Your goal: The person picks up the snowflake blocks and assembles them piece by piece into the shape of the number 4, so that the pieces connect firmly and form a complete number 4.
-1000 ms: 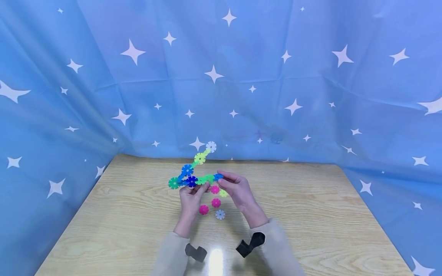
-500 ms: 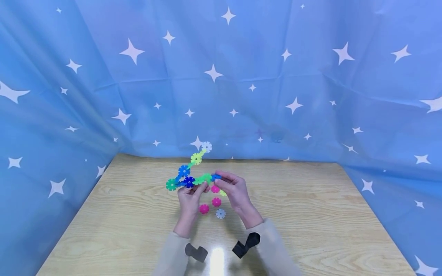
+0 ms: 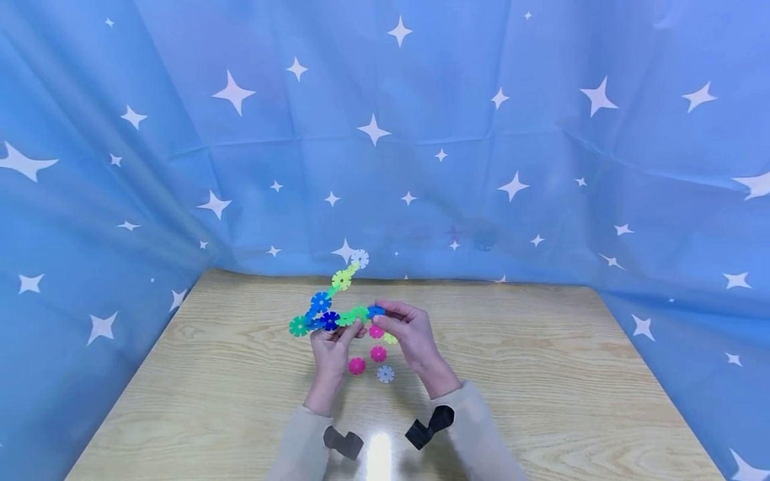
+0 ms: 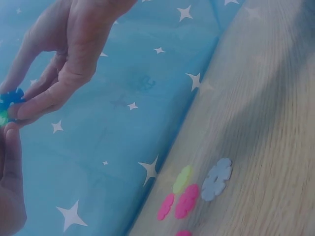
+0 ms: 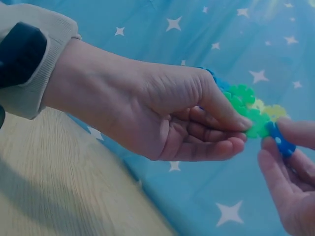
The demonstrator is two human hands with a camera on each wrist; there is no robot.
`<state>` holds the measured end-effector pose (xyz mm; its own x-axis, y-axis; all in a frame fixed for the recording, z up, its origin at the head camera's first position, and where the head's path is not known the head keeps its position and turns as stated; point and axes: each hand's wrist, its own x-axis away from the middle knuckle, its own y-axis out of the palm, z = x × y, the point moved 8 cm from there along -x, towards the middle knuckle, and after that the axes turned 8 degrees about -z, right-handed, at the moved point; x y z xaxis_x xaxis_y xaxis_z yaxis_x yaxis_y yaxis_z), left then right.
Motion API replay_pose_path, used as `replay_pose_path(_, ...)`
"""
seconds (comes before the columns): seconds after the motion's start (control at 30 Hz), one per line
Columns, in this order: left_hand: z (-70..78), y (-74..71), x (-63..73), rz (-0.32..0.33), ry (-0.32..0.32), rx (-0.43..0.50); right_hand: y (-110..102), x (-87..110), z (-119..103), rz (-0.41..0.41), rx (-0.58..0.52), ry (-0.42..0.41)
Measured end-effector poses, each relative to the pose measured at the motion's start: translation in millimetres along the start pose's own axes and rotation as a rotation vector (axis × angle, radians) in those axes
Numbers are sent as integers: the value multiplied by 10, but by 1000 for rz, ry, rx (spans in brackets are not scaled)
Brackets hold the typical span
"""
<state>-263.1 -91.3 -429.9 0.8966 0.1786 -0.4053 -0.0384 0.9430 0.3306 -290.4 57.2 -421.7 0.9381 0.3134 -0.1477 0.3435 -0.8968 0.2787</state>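
A bent chain of interlocking snowflake discs hangs above the table in the head view. It runs from a white disc (image 3: pixel 359 258) through a yellow one (image 3: pixel 341 280) and a blue one (image 3: pixel 321 302) to a teal-green disc (image 3: pixel 298 326), then back right through a dark blue disc (image 3: pixel 329 321). My left hand (image 3: pixel 329 354) pinches a bright green disc (image 5: pixel 258 124) near the chain's right end between thumb and curled fingers. With thumb and fingers my right hand (image 3: pixel 415 337) grips a blue disc (image 5: pixel 281 139), set at an angle against the green disc's edge.
Below the hands, loose discs lie on the wooden table (image 3: pixel 529 381): a pale grey one (image 3: pixel 386 374), a yellow one (image 3: pixel 390 339), and pink ones, including a pink disc (image 3: pixel 357 365) nearest the left wrist. A blue star-patterned curtain (image 3: pixel 457 133) encloses the table's back and sides.
Both hands and the chain have shifted slightly left since a second ago. The grips on the green and blue discs look the same, and the loose discs have stayed put.
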Motion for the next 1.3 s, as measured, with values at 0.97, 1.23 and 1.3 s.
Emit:
replay_pose_path(0.97, 14, -103, -114, 17, -81, -65, -248, 102, 342, -56, 301, 13)
replay_pose_path(1.23, -6, -136, -117, 17, -81, -64, -374, 211, 620, -124, 552, 183)
replay_pose_path(1.3, -4, -136, -117, 17, -78, -64, -384, 240, 666, -158, 609, 209)
